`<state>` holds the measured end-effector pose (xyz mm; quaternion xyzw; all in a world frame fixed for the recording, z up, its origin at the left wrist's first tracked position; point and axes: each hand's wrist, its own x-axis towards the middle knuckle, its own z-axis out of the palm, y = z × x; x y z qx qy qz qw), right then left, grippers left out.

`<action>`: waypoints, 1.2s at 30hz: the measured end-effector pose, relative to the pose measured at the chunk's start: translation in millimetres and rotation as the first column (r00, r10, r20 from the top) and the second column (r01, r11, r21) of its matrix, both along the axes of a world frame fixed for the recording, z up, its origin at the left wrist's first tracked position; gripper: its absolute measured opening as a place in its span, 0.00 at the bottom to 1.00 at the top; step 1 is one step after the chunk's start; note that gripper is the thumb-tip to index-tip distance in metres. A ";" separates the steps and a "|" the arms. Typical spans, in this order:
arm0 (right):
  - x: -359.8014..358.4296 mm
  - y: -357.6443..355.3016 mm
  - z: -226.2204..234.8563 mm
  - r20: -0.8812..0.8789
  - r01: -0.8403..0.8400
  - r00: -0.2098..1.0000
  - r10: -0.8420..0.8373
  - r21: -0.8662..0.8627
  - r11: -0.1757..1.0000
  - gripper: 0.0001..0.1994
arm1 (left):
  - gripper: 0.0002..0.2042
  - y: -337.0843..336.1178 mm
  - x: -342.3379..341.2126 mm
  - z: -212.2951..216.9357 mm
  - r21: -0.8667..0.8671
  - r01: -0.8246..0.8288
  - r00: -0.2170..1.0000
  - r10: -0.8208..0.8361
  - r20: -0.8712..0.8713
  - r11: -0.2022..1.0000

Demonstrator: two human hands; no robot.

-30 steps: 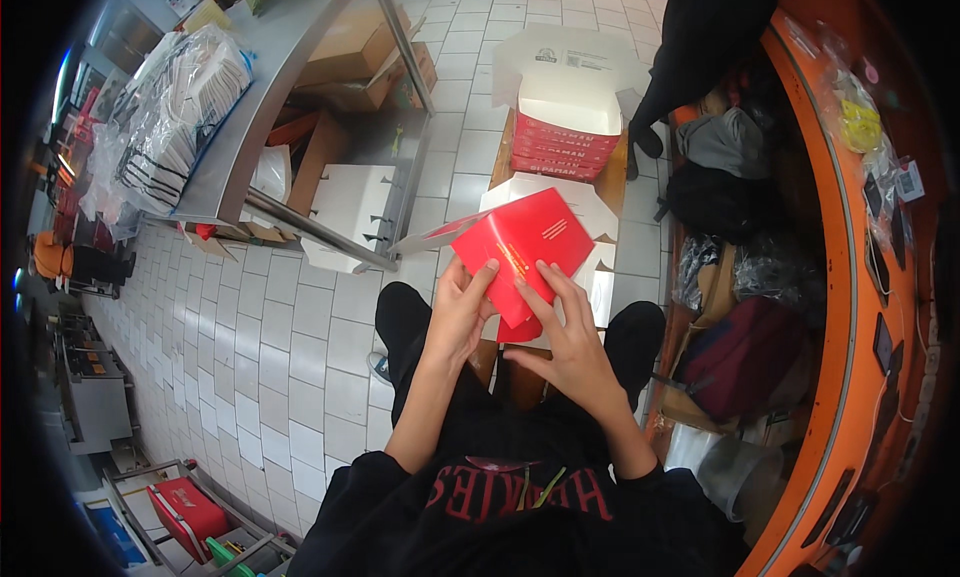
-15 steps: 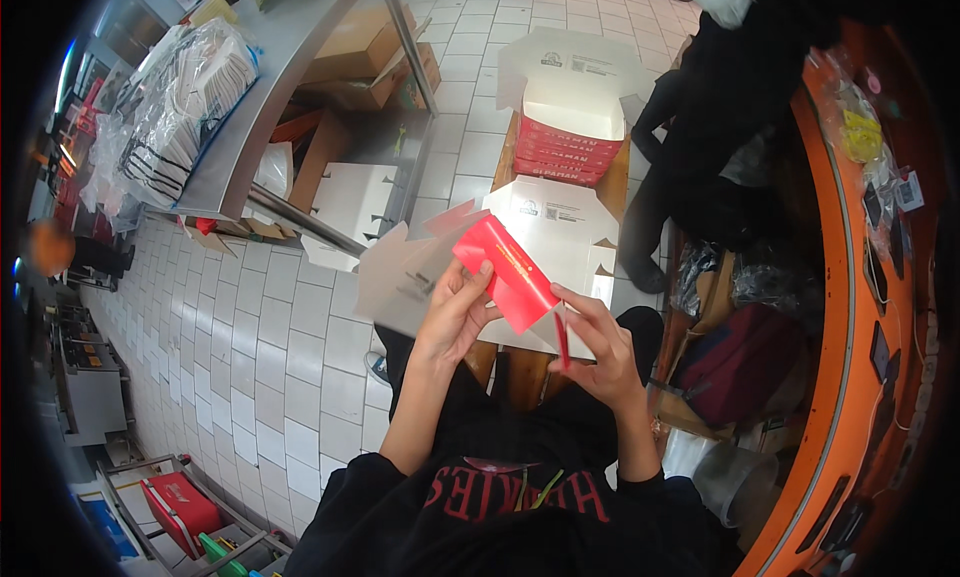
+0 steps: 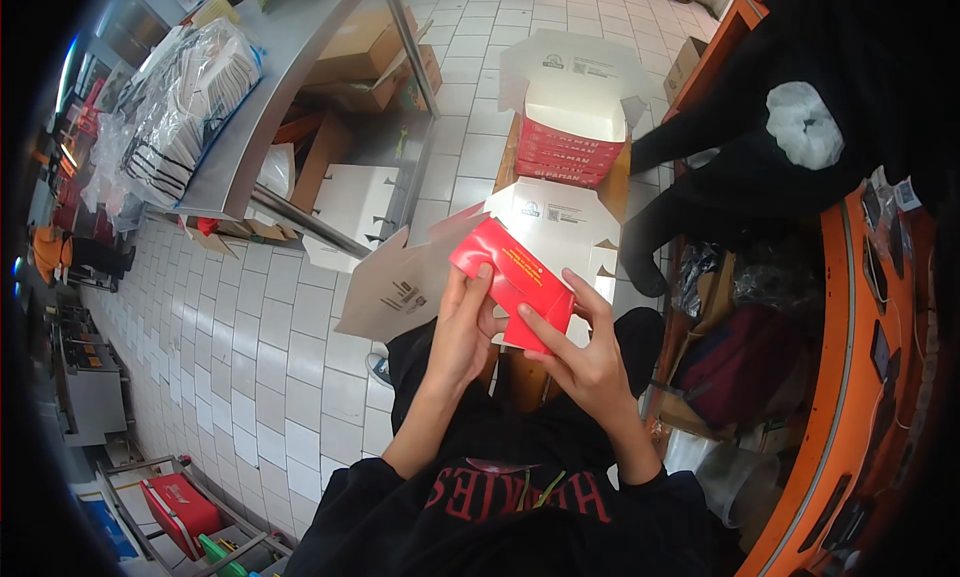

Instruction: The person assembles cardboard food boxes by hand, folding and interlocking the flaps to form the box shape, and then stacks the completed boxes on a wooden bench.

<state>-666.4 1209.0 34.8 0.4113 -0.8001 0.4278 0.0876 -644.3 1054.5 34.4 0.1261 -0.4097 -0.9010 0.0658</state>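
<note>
Red flap now faces up vs edge-on 0.5 s ago. L hand pinches carton wall, R hand holds flap end; prob. best: align corners, crease evenly.

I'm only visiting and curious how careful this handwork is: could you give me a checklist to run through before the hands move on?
1. Left hand on the red cardboard: ok, thumb on its face.
2. Right hand on it too: ok, fingers at its right end.
3. Pale flap to the left folded in: not ok, it spreads outward.
4. Underside of the red cardboard properly folded: cannot tell, it is hidden.
5. Red boxes ahead neatly stacked: ok, the top one with its lid up.
6. Other person's leg clear of that stack: cannot tell, it looks close.
</note>
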 end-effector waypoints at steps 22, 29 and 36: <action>4.0 1.7 -24.9 0.113 0.269 0.957 -0.269 0.008 0.963 0.31 | 0.24 -29.7 4.3 -23.4 0.136 0.146 0.984 -0.159 0.086 0.980; -6.9 17.8 -8.9 0.061 0.161 0.984 -0.167 0.088 0.983 0.31 | 0.24 -20.8 11.0 -48.8 -0.550 -0.009 0.972 0.135 0.190 0.835; -6.9 17.5 -5.1 0.000 0.165 0.986 -0.166 0.097 0.981 0.31 | 0.24 -17.4 4.7 -46.3 -0.445 0.024 0.987 0.049 0.151 0.895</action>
